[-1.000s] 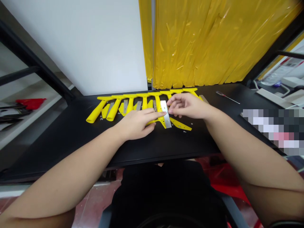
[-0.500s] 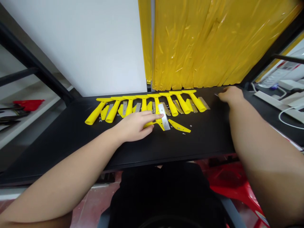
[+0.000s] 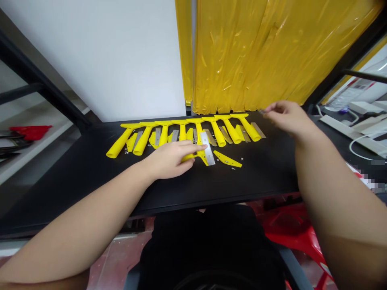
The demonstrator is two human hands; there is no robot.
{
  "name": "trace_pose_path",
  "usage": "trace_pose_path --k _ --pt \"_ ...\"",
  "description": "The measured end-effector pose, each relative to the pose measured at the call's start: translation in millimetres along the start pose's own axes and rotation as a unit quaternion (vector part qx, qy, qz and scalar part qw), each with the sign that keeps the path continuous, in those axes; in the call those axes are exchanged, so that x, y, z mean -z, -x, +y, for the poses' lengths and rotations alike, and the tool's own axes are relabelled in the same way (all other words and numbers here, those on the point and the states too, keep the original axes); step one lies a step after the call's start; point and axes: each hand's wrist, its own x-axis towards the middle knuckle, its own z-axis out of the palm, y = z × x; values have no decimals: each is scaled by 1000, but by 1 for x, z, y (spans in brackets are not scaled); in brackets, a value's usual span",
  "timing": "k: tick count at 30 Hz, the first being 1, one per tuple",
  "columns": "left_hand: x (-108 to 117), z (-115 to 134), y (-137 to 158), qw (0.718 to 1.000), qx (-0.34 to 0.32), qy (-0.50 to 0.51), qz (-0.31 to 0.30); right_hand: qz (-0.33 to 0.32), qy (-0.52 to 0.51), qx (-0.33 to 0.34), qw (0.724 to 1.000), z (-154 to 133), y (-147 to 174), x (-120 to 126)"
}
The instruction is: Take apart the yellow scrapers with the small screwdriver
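Observation:
My left hand [image 3: 172,160] is closed around the handle of a yellow plastic scraper [image 3: 202,154] lying on the black table. Its index finger presses a silver blade [image 3: 209,157] against the scraper's head. Just right of the blade lies a loose yellow cover plate [image 3: 226,159], with a small nut [image 3: 242,158] and a screw [image 3: 233,168] near it. Raised over the table's back right, my right hand [image 3: 286,116] pinches a small, thin, dark metal piece [image 3: 262,110]; its kind is too small to tell.
Several yellow scraper handles [image 3: 232,131] stand in a row along the back of the table [image 3: 250,181], with blades, cover plates and small screws between them. Yellow plastic sheeting [image 3: 242,56] hangs behind. White parts and a cable [image 3: 353,149] lie at right; a red stool [image 3: 290,229] is below.
My right hand has lifted and moved left, toward the row of handles, with the small metal piece in its fingertips. My left hand stays on the scraper and blade.

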Motion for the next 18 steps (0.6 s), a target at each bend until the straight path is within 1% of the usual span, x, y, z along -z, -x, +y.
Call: trace_pose_path --k 1,2,3,4,6,7,10,14,18 --pt "0 0 0 1000 1 -1 -2 -57 -35 21 998 -13 15 -2" --pt "0 0 0 1000 2 -3 -3 -129 -92 48 986 -25 30 -5" --pt "0 0 0 1000 2 -4 -5 -185 -122 83 972 -37 45 -9" --pt "0 -1 0 1000 2 -5 -6 -224 -108 118 961 -49 60 -12" --pt "-1 -1 -1 1000 2 -4 -9 -293 -43 165 941 -67 84 -19" --pt "-1 -1 -1 1000 3 -4 -8 -303 -4 185 935 -74 92 -23" --pt "-1 -1 -1 1000 1 -6 0 -294 78 220 927 -87 101 -32" --pt "-1 -2 0 1000 -6 -12 5 -284 104 214 929 -92 96 -39" --pt "-1 -2 0 1000 -10 -10 9 -283 135 236 920 -98 93 -41"
